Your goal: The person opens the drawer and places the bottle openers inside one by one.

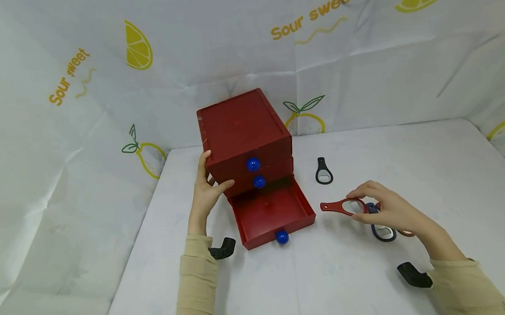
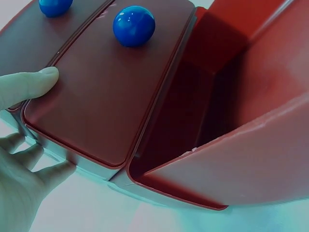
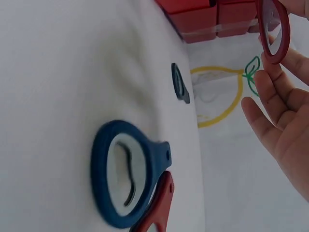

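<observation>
My right hand [image 1: 383,207] pinches a red bottle opener [image 1: 333,206] by its ring end, raised above the table with its handle pointing left. At the left side of a dark red drawer cabinet [image 1: 244,124], my left hand [image 1: 204,195] grips the edge. Its thumb lies on the front, between two closed drawers, and its fingers lie along the side. The bottom drawer [image 1: 261,238] is pulled out and shows a bare floor. Beneath the right hand, a blue bottle opener [image 3: 100,183] partly overlaps another red bottle opener [image 3: 163,200] on the table.
Behind the held opener, a black bottle opener [image 1: 321,166] lies right of the cabinet. Blue round knobs [image 1: 282,237] stick out from the drawer fronts. A white sheet with lemon prints [image 1: 139,44] hangs behind the white table [image 1: 310,283].
</observation>
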Demonstrator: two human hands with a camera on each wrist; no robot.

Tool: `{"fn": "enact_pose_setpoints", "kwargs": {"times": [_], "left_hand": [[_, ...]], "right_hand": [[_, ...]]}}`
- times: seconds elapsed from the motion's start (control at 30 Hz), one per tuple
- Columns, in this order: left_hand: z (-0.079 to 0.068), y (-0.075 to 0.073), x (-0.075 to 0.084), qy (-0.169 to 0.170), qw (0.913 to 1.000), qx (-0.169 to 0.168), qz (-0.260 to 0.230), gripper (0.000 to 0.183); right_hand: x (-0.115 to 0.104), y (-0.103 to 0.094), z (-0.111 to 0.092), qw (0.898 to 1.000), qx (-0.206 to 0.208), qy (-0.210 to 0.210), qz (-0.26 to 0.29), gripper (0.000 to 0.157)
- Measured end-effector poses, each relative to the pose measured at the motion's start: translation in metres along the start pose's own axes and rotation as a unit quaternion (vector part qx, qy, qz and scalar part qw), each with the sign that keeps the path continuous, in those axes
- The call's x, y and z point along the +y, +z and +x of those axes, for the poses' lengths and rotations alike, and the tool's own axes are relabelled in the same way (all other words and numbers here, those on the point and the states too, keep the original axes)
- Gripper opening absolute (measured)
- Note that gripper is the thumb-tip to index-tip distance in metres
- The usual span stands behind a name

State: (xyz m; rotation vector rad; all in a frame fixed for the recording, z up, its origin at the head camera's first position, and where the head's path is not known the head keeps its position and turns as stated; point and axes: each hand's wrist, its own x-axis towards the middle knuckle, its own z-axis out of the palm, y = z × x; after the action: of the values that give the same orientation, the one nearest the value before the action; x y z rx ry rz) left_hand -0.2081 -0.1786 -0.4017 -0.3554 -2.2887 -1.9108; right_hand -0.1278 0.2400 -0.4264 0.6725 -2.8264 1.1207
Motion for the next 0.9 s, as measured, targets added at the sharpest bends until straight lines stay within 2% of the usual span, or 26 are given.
{"fn": "enact_pose_setpoints", "kwargs": {"times": [0.13, 0.37, 0.63, 0.9], "left_hand": [[0.000, 0.000, 0.000, 0.007, 1.0000, -0.003, 0.002, 0.086], [0.001, 0.001, 0.001, -0.001, 1.0000, -0.004, -0.007, 0.085], [0.000, 0.001, 0.000, -0.008, 0.9999, 0.001, -0.012, 0.086], [-0.001, 0.001, 0.000, 0.001, 0.9999, 0.003, -0.012, 0.085]], "right_hand": [[-0.012, 0.003, 0.014, 1.000, 0.000, -0.009, -0.002, 0.038], [-0.031, 0.017, 0.041, 0.998, -0.006, -0.066, 0.015, 0.037], [-0.057, 0.046, 0.071, 0.997, -0.041, -0.050, 0.039, 0.040], [-0.074, 0.080, 0.094, 0.996, -0.070, -0.060, 0.021, 0.043]]}}
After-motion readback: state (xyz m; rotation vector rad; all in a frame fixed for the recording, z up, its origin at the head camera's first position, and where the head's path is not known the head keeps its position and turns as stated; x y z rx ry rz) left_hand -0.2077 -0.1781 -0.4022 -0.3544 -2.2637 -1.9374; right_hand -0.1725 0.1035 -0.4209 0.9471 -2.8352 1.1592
